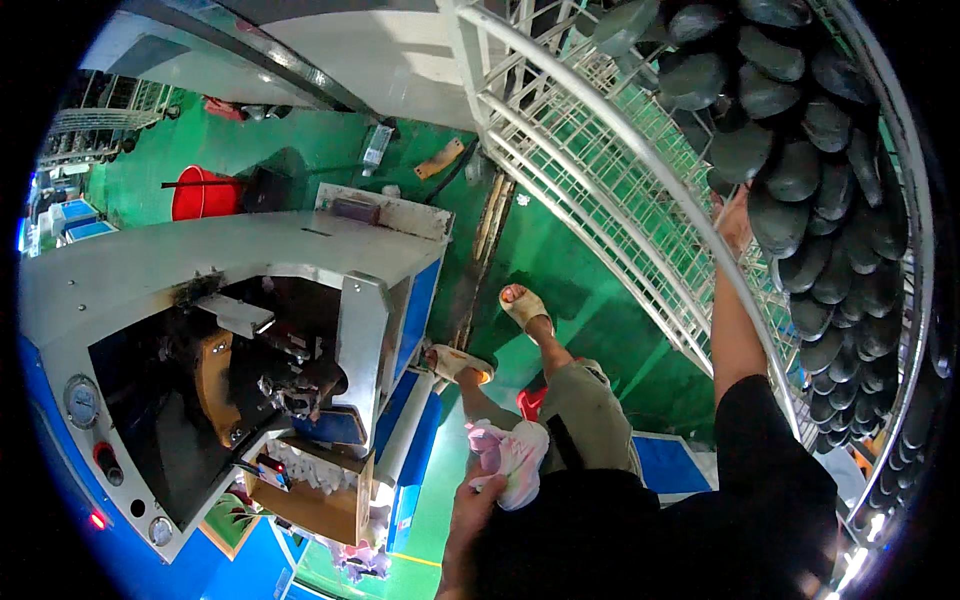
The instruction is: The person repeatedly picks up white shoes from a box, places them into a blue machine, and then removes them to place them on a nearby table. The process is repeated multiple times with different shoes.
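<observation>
Near my lap, my left hand (476,504) is closed on a pink-and-white shoe upper (508,462), which looks soft and folded. My right arm stretches far out to the right, beyond the curved rail of a white wire rack (610,95). There my right hand (735,220) is up against a dark, foot-shaped shoe last (778,222). Its fingers are mostly hidden, so their grip does not show. Many more dark lasts (826,125) crowd the rack around and beyond that hand.
At left stands a white-and-blue machine (250,240) with gauges and a dark opening. An open cardboard box (335,505) holding crumpled white pieces sits by its near side. A red bucket (205,195) is on the green floor (330,165) behind it. My sandalled feet are between machine and rack.
</observation>
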Motion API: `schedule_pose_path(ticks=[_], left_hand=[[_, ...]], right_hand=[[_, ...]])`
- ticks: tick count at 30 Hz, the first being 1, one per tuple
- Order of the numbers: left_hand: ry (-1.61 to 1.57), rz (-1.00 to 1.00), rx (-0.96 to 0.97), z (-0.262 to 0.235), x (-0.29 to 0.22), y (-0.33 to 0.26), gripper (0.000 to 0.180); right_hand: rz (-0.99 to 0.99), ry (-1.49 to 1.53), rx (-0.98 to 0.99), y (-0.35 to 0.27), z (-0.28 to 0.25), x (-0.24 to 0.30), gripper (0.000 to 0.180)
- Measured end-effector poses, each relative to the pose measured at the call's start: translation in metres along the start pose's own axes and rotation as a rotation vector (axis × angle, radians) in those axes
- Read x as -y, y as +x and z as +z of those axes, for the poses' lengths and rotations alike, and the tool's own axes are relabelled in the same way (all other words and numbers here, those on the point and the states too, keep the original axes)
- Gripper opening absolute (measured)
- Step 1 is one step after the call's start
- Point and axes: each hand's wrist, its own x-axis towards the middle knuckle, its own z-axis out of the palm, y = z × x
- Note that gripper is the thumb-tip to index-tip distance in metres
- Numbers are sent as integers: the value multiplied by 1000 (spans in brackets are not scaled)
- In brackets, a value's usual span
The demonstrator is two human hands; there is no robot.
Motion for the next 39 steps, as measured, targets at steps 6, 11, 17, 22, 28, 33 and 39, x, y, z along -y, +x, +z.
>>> schedule_pose_path(ticks=[6,11,17,22,28,33,39], left_hand=[[270,-143,-103,-15,-7,-12,61],[249,10,-150,-31,11,-29,63],[137,-40,-118,-94,-12,-68,67],[-172,332,-190,-211,47,-141,66],[-1036,812,-229,-301,187,-211,66],[177,381,-849,-347,209,-167,28],[569,279,-1600,-340,238,-72,28]], right_hand=[[246,136,23,7,26,-16,60],[205,-35,194,-4,14,-18,43],[-181,-265,567,-51,34,-29,30],[167,-173,550,-145,-38,129,40],[743,651,1624,-169,-166,274,34],[114,613,1790,-202,-126,336,26],[-694,679,1893,-190,-145,458,38]])
